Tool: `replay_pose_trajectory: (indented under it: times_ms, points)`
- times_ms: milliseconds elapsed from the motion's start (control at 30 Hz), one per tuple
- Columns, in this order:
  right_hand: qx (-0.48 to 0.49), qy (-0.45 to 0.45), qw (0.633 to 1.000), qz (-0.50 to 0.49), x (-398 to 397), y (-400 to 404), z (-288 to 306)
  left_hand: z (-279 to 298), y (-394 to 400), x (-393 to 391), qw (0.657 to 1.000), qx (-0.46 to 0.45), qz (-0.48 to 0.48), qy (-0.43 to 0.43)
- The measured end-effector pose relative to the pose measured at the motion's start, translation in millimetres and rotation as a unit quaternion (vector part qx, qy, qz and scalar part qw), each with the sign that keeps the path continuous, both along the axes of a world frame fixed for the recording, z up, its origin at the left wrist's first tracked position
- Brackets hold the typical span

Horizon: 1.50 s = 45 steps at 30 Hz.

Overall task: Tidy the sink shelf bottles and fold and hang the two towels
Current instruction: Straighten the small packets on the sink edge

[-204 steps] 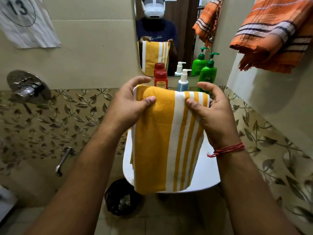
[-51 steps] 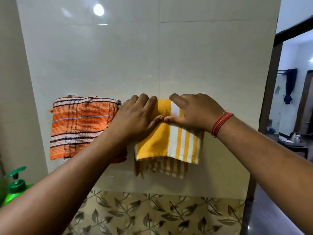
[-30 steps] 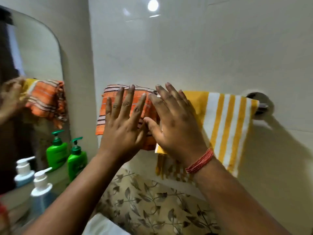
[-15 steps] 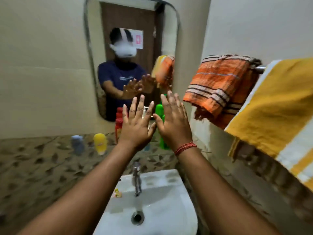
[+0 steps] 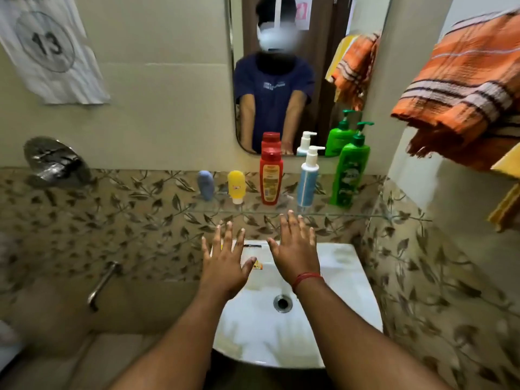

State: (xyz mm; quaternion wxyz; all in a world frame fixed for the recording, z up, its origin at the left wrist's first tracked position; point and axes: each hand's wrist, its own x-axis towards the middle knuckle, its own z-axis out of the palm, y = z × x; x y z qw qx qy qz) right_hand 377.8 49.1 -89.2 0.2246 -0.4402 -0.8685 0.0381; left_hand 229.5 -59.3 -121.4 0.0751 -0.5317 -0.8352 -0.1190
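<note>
Head view: we are holding our left hand and right hand flat over the sink, fingers spread apart and straight, gripping nothing. Beyond them, five bottles are standing upright in a row along the glass shelf: blue tube, yellow tube, red bottle, blue pump and green pump, both nozzles pointing right. Two towels are hanging at right: orange towel and yellow towel, partly cut off.

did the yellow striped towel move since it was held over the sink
Yes. The yellow striped towel went from over the sink to the right wall, hanging beside the orange towel.
</note>
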Motion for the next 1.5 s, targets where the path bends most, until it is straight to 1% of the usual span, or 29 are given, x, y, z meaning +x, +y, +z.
replay_pose_trajectory:
  times_ms: [100, 200, 367, 500, 667, 833, 900, 933, 1000, 1067, 1100, 1200, 1267, 1300, 1333, 1400, 1500]
  points:
    - [-0.043, -0.023, 0.999, -0.012, -6.0, -14.8, -25.6, -29.2, -20.5, -2.2, 0.999, -0.029, 0.003, -0.021]
    - [-0.059, -0.041, 0.997, -0.023, -16.7, -24.3, -43.6, -50.2, -33.3, -13.9, 0.998, -0.055, -0.006, -0.026]
    - [-0.074, -0.050, 0.995, -0.042, -28.7, -29.3, -63.4, -62.1, -31.8, -35.8, 0.996, -0.079, -0.003, -0.046]
    - [-0.094, -0.067, 0.993, -0.030, -31.8, -29.7, -77.3, -70.7, -25.1, -42.2, 0.994, -0.090, 0.003, -0.062]
    - [-0.121, -0.087, 0.989, -0.011, -36.2, -11.6, -98.6, -83.5, -4.7, -46.5, 0.991, -0.116, 0.022, -0.069]
    - [-0.161, -0.073, 0.984, 0.024, -55.7, 8.4, -123.3, -102.0, 7.2, -49.1, 0.982, -0.155, 0.062, -0.087]
    - [-0.195, -0.046, 0.980, 0.018, -66.2, 13.9, -135.5, -109.4, 11.4, -54.5, 0.977, -0.168, 0.086, -0.102]
    - [-0.228, -0.019, 0.973, 0.003, -71.1, 14.3, -139.5, -111.7, 12.0, -56.8, 0.975, -0.173, 0.094, -0.106]
    - [-0.315, 0.052, 0.946, -0.048, -85.1, 14.5, -145.6, -116.8, 13.9, -64.7, 0.971, -0.181, 0.107, -0.114]
    - [-0.394, 0.130, 0.904, -0.103, -101.1, 16.3, -152.8, -123.7, 18.3, -76.1, 0.967, -0.167, 0.129, -0.145]
    - [-0.434, 0.172, 0.873, -0.138, -108.5, 19.0, -154.6, -126.9, 21.6, -80.6, 0.963, -0.149, 0.144, -0.170]
    - [-0.547, 0.269, 0.753, -0.249, -129.9, 33.6, -168.1, -137.2, 35.5, -92.8, 0.939, -0.050, 0.210, -0.267]
    - [-0.593, 0.318, 0.678, -0.294, -139.4, 42.1, -177.3, -139.7, 46.8, -96.0, 0.918, 0.004, 0.263, -0.299]
    - [-0.608, 0.336, 0.650, -0.308, -145.1, 45.4, -183.1, -141.2, 53.4, -98.9, 0.907, 0.008, 0.288, -0.307]
    - [-0.616, 0.351, 0.629, -0.318, -150.3, 48.3, -187.5, -141.2, 60.3, -102.1, 0.899, 0.002, 0.306, -0.313]
    - [-0.628, 0.373, 0.602, -0.322, -162.9, 54.2, -197.7, -145.3, 73.1, -110.2, 0.894, -0.019, 0.313, -0.319]
    - [-0.636, 0.390, 0.578, -0.330, -180.7, 60.8, -208.0, -153.5, 89.1, -120.5, 0.906, -0.049, 0.301, -0.294]
